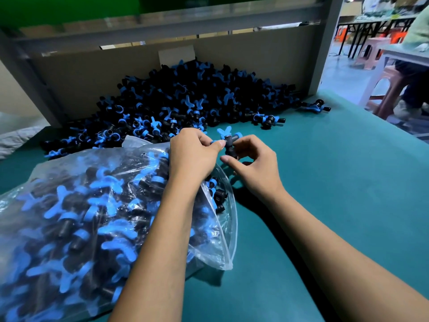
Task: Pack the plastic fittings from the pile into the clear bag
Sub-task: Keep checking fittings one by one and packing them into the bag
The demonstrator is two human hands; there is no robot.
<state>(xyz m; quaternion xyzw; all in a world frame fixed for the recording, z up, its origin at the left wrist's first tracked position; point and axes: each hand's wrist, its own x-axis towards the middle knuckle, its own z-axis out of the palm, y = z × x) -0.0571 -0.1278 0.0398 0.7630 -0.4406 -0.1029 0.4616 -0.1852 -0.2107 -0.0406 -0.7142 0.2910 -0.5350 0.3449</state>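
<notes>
Black plastic fitting with blue winged handle (228, 141), pinched between both my hands beside the bag mouth.
My left hand (195, 152) and right hand (251, 162) grip it; clear plastic bag (222, 240) lies near left, pile (185, 101) far.

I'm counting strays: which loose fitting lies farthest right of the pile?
The fitting lying alone on the green table beyond the pile's right edge, by the grey frame post; the other strays lie nearer the pile.

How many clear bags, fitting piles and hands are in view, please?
clear bag: 1
pile of fittings: 1
hands: 2, left hand and right hand, both holding a fitting
Total: 4
</notes>
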